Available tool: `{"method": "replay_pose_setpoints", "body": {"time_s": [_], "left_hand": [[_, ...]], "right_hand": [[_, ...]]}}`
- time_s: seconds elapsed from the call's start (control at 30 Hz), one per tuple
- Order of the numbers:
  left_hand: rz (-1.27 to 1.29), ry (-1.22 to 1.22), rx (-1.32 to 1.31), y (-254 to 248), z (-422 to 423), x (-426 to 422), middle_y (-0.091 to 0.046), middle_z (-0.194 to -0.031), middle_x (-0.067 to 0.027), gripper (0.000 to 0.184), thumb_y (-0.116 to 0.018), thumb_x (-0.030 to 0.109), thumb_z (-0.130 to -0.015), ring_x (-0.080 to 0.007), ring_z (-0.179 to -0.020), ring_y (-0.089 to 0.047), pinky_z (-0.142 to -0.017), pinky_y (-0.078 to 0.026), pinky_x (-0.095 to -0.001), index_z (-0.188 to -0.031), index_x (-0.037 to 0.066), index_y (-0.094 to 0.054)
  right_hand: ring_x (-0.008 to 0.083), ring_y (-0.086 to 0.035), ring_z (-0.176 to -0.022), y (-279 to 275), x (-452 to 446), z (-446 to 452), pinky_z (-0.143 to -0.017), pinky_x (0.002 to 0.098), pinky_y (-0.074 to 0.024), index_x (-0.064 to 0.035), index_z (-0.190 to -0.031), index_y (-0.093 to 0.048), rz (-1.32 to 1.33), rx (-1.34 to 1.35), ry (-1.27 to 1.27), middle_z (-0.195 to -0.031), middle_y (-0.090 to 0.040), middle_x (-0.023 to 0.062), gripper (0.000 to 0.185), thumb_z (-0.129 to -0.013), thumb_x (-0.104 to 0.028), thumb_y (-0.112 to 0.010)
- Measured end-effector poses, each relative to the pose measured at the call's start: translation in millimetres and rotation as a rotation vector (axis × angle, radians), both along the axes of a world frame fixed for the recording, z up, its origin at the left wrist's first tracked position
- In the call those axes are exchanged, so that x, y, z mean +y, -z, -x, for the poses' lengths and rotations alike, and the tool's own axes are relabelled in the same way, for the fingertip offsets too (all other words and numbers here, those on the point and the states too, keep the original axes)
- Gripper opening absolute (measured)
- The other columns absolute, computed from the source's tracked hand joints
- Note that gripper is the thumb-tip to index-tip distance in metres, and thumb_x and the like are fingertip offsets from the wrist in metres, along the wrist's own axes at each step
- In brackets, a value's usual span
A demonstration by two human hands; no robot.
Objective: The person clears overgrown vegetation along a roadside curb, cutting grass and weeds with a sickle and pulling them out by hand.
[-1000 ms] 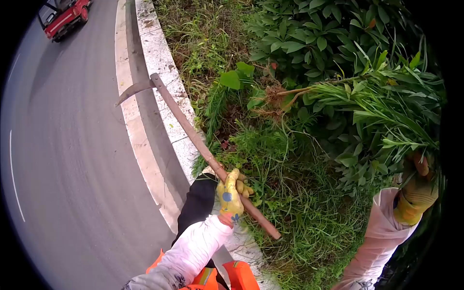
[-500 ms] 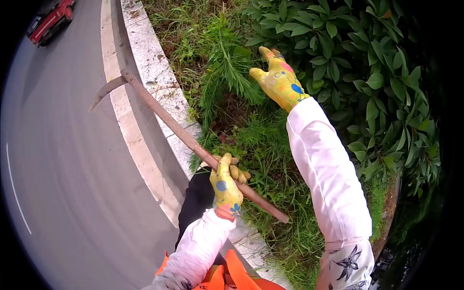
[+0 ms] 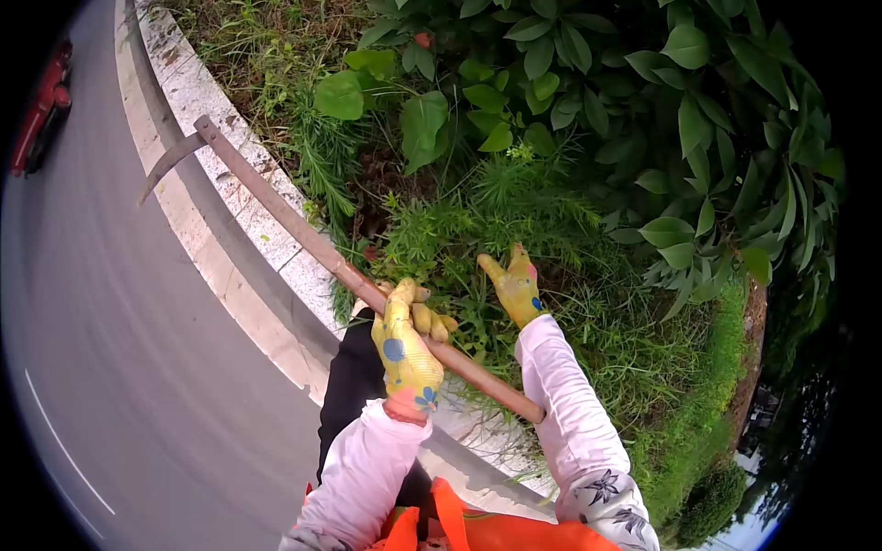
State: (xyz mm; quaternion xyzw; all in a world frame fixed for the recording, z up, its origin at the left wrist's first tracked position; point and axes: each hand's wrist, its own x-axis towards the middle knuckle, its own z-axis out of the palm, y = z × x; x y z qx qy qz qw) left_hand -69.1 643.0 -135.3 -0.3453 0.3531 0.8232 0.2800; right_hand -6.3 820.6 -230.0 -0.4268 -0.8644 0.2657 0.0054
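My left hand (image 3: 411, 344), in a yellow patterned glove, is closed round the wooden handle of a long-handled sickle (image 3: 292, 220). The handle slants from upper left to lower right. Its curved blade (image 3: 170, 165) extends over the curb at the road edge. My right hand (image 3: 516, 285), gloved alike, reaches low into the green weeds (image 3: 496, 211) with thumb and forefinger apart. Its other fingers are partly hidden, and nothing shows in its grasp. The handle's lower end meets my right sleeve in the view.
A pale stone curb (image 3: 243, 216) runs between the grey road (image 3: 119, 312) and the grassy verge. On the road at far left is a red vehicle (image 3: 41, 110). A dense leafy shrub (image 3: 680, 138) fills the upper right. My dark trouser leg (image 3: 354, 386) is beside the curb.
My right hand has come down from beside the shrub into the lower weeds, nearer my left hand. My left hand still grips the sickle. The whole view has shifted.
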Motion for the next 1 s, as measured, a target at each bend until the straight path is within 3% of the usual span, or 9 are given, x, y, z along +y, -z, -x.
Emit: {"method": "replay_pose_setpoints", "body": {"time_s": [0.13,0.2,0.23,0.3,0.37,0.57,0.63,0.8,1.0], "left_hand": [[0.058,0.059,0.000,9.7,-14.1,1.7,-0.027,-0.051,0.0059,0.022,-0.061,0.029,-0.089,-0.0110,-0.042,-0.030,-0.047,-0.037,-0.0301,-0.081,0.010,-0.053],[0.087,0.083,-0.001,13.2,-15.7,-1.1,-0.027,-0.051,0.0059,0.022,-0.061,0.029,-0.089,-0.0111,-0.042,-0.030,-0.047,-0.037,-0.0300,-0.082,0.009,-0.053],[0.092,0.099,-0.008,15.8,-14.9,-2.5,-0.030,-0.051,0.0045,0.020,-0.061,0.026,-0.088,-0.0123,-0.041,-0.033,-0.047,-0.040,-0.0307,-0.084,0.008,-0.052],[0.092,0.121,-0.023,16.5,-16.7,-7.2,-0.036,-0.053,0.0017,0.018,-0.061,0.020,-0.087,-0.0148,-0.040,-0.039,-0.047,-0.046,-0.0320,-0.090,0.005,-0.051],[0.094,0.123,-0.017,12.0,-20.0,-4.4,-0.038,-0.054,0.0012,0.017,-0.061,0.018,-0.087,-0.0144,-0.040,-0.039,-0.047,-0.046,-0.0318,-0.094,0.005,-0.052],[0.136,0.191,0.076,11.7,-20.3,2.8,-0.040,-0.057,0.0014,0.016,-0.060,0.017,-0.088,-0.0129,-0.041,-0.041,-0.047,-0.047,-0.0299,-0.099,0.006,-0.053],[0.136,0.147,0.090,16.4,-18.9,3.7,-0.042,-0.059,0.0013,0.017,-0.060,0.017,-0.089,-0.0127,-0.042,-0.042,-0.047,-0.046,-0.0287,-0.100,0.006,-0.053],[0.406,0.274,0.113,34.6,-27.0,15.8,-0.051,-0.069,-0.0008,0.017,-0.060,0.010,-0.087,-0.0124,-0.052,-0.050,-0.051,-0.048,-0.0277,-0.101,0.002,-0.056],[0.363,0.536,-0.018,77.0,-54.3,16.8,-0.059,-0.095,-0.0061,0.032,-0.061,0.003,-0.083,-0.0222,-0.074,-0.067,-0.058,-0.052,-0.0255,-0.114,0.004,-0.052]], "right_hand": [[0.0323,-0.062,-0.091,60.1,19.4,46.4,-0.084,0.0339,-0.0473,0.0063,-0.117,-0.055,0.373,0.376,-0.206,-0.099,-0.066,0.0219,0.063,-0.083,-0.046,-0.066],[0.0225,-0.057,-0.072,76.2,12.8,53.4,-0.068,0.0341,-0.0450,0.0027,-0.095,-0.058,0.637,0.484,0.059,-0.074,-0.062,0.0088,0.050,-0.084,-0.045,-0.067],[0.0225,-0.057,-0.072,81.2,7.3,47.7,-0.068,0.0341,-0.0450,0.0027,-0.095,-0.058,0.646,0.485,0.073,-0.074,-0.062,0.0088,0.050,-0.084,-0.045,-0.067],[0.0155,-0.048,-0.065,75.1,-15.0,23.9,-0.060,0.0322,-0.0407,-0.0033,-0.085,-0.056,0.765,0.665,0.722,-0.067,-0.051,0.0004,0.041,-0.086,-0.043,-0.066],[0.0140,-0.050,-0.054,68.5,-38.9,-15.6,-0.056,0.0288,-0.0412,-0.0052,-0.066,-0.054,0.550,0.583,0.585,-0.063,-0.053,0.0045,0.049,-0.088,-0.049,-0.062],[0.0161,-0.048,-0.052,110.6,-54.5,-85.6,-0.056,0.0298,-0.0399,-0.0077,-0.054,-0.046,0.445,0.633,0.697,-0.052,-0.042,0.0026,0.054,-0.091,-0.044,-0.061],[0.0152,-0.045,-0.051,62.0,-56.7,-68.0,-0.056,0.0317,-0.0398,-0.0089,-0.053,-0.041,0.721,0.659,0.980,-0.052,-0.040,0.0016,0.054,-0.091,-0.041,-0.061],[0.0155,-0.030,-0.049,55.8,-43.1,-73.8,-0.072,0.0380,-0.0471,-0.0129,-0.055,-0.035,0.939,0.833,0.935,-0.053,-0.028,-0.0003,0.052,-0.094,-0.039,-0.057],[0.0163,-0.030,-0.052,49.5,-15.2,-61.1,-0.072,0.0375,-0.0444,-0.0146,-0.057,-0.034,1.115,0.935,0.959,-0.055,-0.030,-0.0005,0.051,-0.095,-0.043,-0.054]]}}
